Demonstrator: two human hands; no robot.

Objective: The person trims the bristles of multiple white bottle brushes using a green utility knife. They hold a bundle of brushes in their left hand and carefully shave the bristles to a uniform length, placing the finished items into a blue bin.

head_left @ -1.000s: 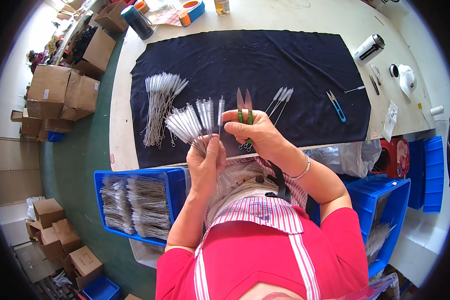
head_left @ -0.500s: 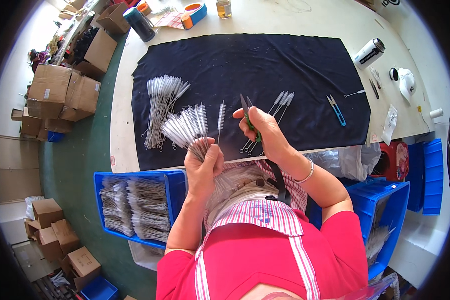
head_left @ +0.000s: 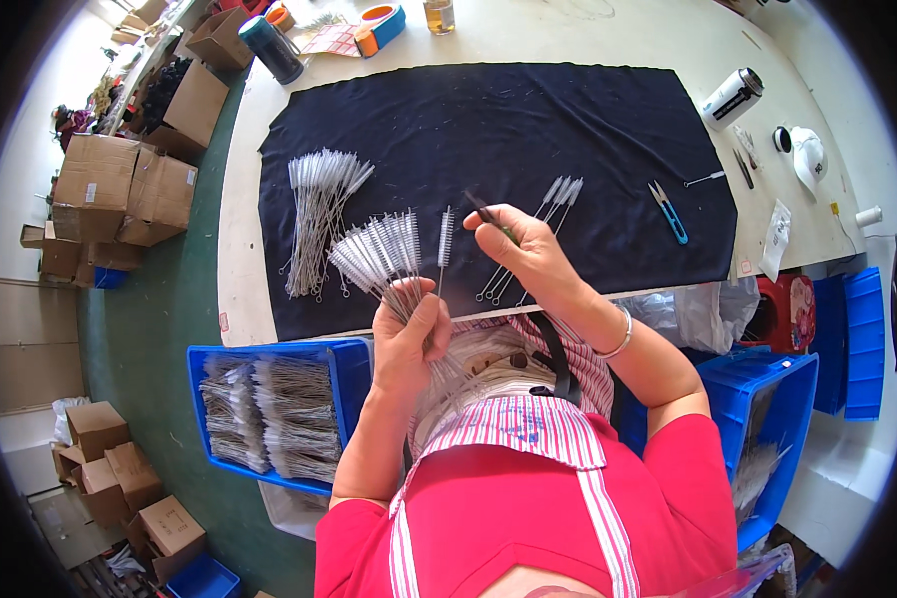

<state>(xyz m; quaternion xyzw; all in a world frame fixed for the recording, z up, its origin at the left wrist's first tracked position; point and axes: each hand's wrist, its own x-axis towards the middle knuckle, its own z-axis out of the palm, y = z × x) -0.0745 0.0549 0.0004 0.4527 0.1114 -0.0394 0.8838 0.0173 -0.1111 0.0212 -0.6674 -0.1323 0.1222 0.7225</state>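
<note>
Before you, the pale counter point(head_left: 241, 259) carries a wide, dark cloth point(head_left: 528, 120), lightly creased. On the cloth, to your left, lies a heap of wire-handled brushes point(head_left: 319, 219); right of centre you have a few loose brushes point(head_left: 564, 189), then blue-handled thread snips point(head_left: 675, 222) and a single brush point(head_left: 713, 177) near the right edge. Beyond the cloth are your dark tumbler point(head_left: 269, 50), blue-and-orange tape dispenser point(head_left: 380, 30) and glass of amber liquid point(head_left: 440, 16); a white flask point(head_left: 734, 98) is at its right.
</note>
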